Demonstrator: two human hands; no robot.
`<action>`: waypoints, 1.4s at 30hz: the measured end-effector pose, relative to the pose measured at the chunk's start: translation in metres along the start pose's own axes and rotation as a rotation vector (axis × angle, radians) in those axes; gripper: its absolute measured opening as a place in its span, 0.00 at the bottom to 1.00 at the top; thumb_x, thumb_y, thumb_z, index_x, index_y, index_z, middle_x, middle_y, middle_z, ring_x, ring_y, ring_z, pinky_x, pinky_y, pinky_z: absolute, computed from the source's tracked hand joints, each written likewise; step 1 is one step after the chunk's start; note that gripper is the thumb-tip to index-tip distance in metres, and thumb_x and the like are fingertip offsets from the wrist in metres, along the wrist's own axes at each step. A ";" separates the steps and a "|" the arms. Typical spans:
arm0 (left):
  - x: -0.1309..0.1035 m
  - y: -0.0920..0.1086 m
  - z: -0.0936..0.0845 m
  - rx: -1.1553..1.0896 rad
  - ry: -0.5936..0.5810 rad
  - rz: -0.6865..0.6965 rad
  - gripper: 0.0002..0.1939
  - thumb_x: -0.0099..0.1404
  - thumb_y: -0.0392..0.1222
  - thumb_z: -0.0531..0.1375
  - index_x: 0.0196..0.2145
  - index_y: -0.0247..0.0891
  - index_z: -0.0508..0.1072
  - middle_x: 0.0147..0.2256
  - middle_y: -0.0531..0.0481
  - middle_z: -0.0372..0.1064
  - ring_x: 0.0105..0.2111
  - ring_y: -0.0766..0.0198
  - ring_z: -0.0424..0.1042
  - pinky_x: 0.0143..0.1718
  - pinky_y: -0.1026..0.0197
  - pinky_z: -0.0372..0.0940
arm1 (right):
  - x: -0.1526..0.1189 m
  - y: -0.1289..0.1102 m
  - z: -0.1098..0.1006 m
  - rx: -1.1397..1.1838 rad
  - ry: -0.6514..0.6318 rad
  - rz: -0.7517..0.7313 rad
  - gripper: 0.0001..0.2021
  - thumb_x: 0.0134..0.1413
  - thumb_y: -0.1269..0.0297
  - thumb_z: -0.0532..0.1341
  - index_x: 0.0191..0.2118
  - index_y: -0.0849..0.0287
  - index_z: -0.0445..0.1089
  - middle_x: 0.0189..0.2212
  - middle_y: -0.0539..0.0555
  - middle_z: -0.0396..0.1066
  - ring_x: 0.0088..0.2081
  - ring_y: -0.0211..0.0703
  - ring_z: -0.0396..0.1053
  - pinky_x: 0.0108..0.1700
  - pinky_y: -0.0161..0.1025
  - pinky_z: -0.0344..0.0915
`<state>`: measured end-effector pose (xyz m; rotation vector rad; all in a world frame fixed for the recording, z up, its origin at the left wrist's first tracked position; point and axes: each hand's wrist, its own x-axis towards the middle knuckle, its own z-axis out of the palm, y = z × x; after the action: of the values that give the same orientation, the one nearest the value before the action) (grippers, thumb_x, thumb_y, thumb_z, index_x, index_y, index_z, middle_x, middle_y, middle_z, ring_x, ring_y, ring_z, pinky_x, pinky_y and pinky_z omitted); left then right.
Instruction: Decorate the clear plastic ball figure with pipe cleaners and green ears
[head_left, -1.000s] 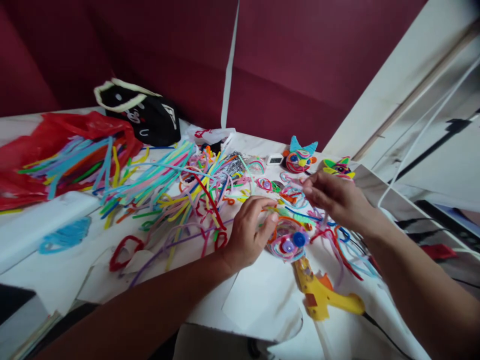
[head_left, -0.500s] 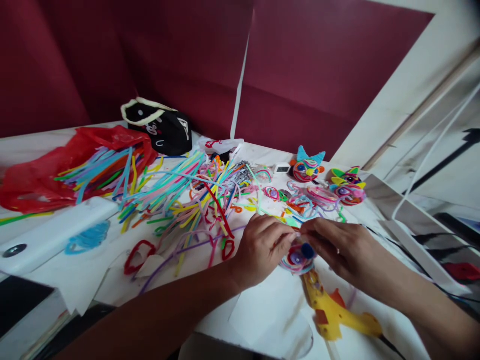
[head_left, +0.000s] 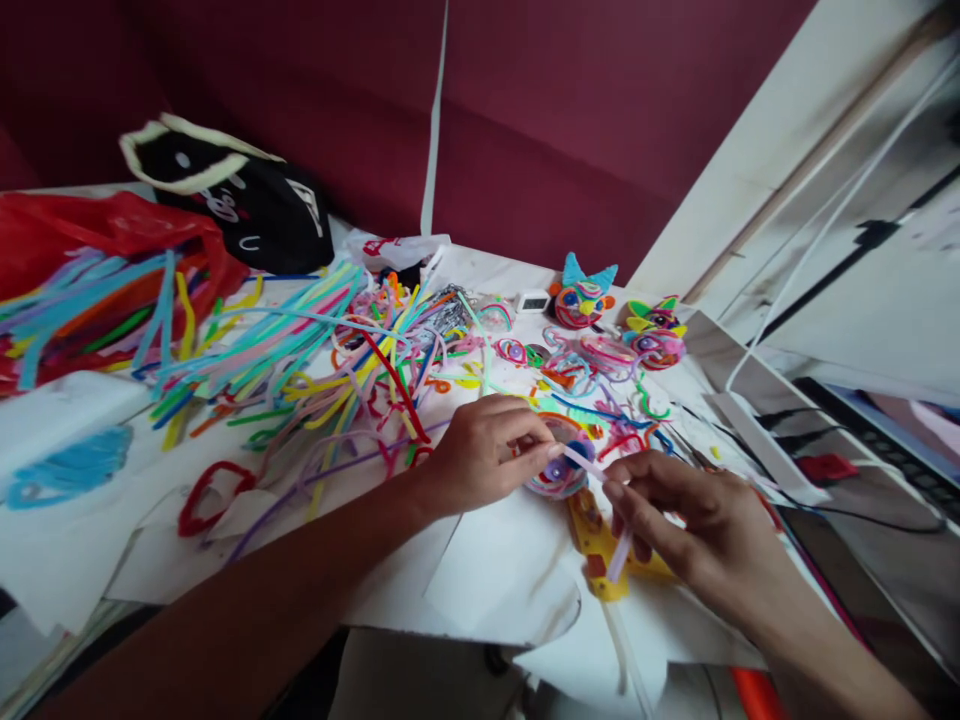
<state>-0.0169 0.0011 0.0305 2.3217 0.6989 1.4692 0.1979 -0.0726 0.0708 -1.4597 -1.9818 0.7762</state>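
Observation:
Between my hands stretches a pale lilac pipe cleaner (head_left: 583, 461). My left hand (head_left: 499, 452) pinches one end of it, and my right hand (head_left: 667, 505) grips it farther along, with its tail hanging below the fingers. Just behind and under the strip lies a round, coiled multicoloured piece (head_left: 556, 478) with blue and purple spots, partly covered by my left fingers. A yellow glue gun (head_left: 598, 545) rests below that piece, partly hidden behind my right hand.
Heaped pipe cleaners (head_left: 300, 345) spread across the white table, near a red plastic bag (head_left: 112, 215) and a black bag (head_left: 247, 215). A finished-looking face ball (head_left: 581, 300) stands at the back. A power strip (head_left: 765, 450) with cables lies right.
The view has shifted, so the table's things appear farther left and higher. My hands have moved apart, and the lilac strip now shows between them.

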 end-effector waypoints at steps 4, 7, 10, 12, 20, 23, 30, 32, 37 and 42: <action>0.006 -0.008 -0.010 -0.137 -0.228 -0.015 0.07 0.63 0.37 0.61 0.28 0.35 0.76 0.26 0.50 0.74 0.27 0.67 0.71 0.31 0.66 0.62 | -0.007 0.004 0.017 0.141 -0.029 0.117 0.13 0.61 0.52 0.58 0.33 0.57 0.70 0.17 0.48 0.69 0.17 0.36 0.65 0.20 0.32 0.61; 0.009 -0.013 -0.014 -0.145 -0.353 -0.044 0.06 0.63 0.36 0.60 0.29 0.35 0.77 0.27 0.49 0.74 0.27 0.67 0.71 0.31 0.66 0.62 | -0.009 0.006 0.028 0.155 -0.027 0.149 0.15 0.59 0.51 0.59 0.29 0.57 0.69 0.16 0.47 0.66 0.16 0.36 0.63 0.18 0.32 0.59; 0.009 -0.017 -0.017 -0.109 -0.407 -0.065 0.06 0.61 0.36 0.62 0.27 0.35 0.77 0.24 0.51 0.72 0.24 0.69 0.68 0.28 0.67 0.60 | -0.011 0.009 0.036 0.153 -0.018 0.185 0.15 0.59 0.51 0.59 0.30 0.57 0.69 0.17 0.48 0.66 0.16 0.37 0.64 0.19 0.33 0.60; 0.010 -0.017 -0.018 -0.098 -0.416 -0.062 0.06 0.60 0.35 0.62 0.26 0.35 0.77 0.24 0.52 0.72 0.24 0.70 0.68 0.28 0.68 0.59 | -0.012 0.012 0.041 0.151 -0.001 0.189 0.14 0.59 0.51 0.58 0.30 0.57 0.69 0.17 0.48 0.65 0.17 0.37 0.63 0.19 0.34 0.59; 0.008 -0.018 -0.019 -0.055 -0.455 -0.043 0.05 0.59 0.32 0.62 0.25 0.34 0.77 0.24 0.53 0.71 0.24 0.70 0.67 0.28 0.68 0.59 | -0.011 0.016 0.047 0.092 -0.010 0.179 0.13 0.59 0.53 0.57 0.31 0.57 0.69 0.18 0.48 0.64 0.18 0.36 0.60 0.19 0.32 0.55; 0.008 -0.019 -0.019 -0.042 -0.472 -0.047 0.05 0.58 0.31 0.62 0.25 0.34 0.76 0.23 0.53 0.70 0.24 0.70 0.67 0.28 0.68 0.59 | -0.011 0.017 0.048 0.064 -0.026 0.177 0.12 0.60 0.55 0.57 0.31 0.56 0.69 0.18 0.48 0.64 0.19 0.36 0.61 0.21 0.33 0.56; 0.005 -0.019 -0.019 -0.044 -0.473 -0.062 0.06 0.56 0.30 0.61 0.24 0.34 0.76 0.23 0.53 0.70 0.23 0.71 0.65 0.26 0.69 0.58 | -0.011 0.021 0.051 0.033 -0.029 0.195 0.11 0.61 0.55 0.56 0.33 0.56 0.69 0.18 0.47 0.63 0.19 0.37 0.61 0.22 0.34 0.56; 0.005 -0.019 -0.019 -0.069 -0.464 -0.073 0.06 0.55 0.28 0.62 0.23 0.33 0.76 0.22 0.53 0.69 0.22 0.72 0.64 0.26 0.69 0.57 | -0.012 0.022 0.052 0.051 -0.027 0.189 0.12 0.61 0.54 0.56 0.33 0.56 0.69 0.19 0.47 0.64 0.19 0.36 0.61 0.22 0.34 0.56; 0.008 -0.013 -0.025 -0.324 -0.505 -0.169 0.05 0.57 0.35 0.65 0.26 0.31 0.77 0.22 0.53 0.67 0.22 0.72 0.62 0.24 0.69 0.56 | -0.018 0.015 0.046 0.215 -0.084 0.218 0.17 0.60 0.49 0.57 0.29 0.56 0.68 0.16 0.46 0.61 0.19 0.35 0.58 0.22 0.33 0.55; 0.005 -0.006 -0.023 -0.630 -0.534 -0.305 0.08 0.56 0.38 0.68 0.27 0.29 0.77 0.24 0.51 0.69 0.23 0.72 0.62 0.24 0.69 0.55 | -0.026 0.003 0.025 0.317 -0.157 0.308 0.21 0.51 0.42 0.64 0.25 0.57 0.71 0.19 0.48 0.62 0.21 0.33 0.56 0.22 0.31 0.54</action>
<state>-0.0371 0.0087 0.0407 1.8723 0.3447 0.7320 0.1884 -0.0999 0.0496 -1.5638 -1.6605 1.3098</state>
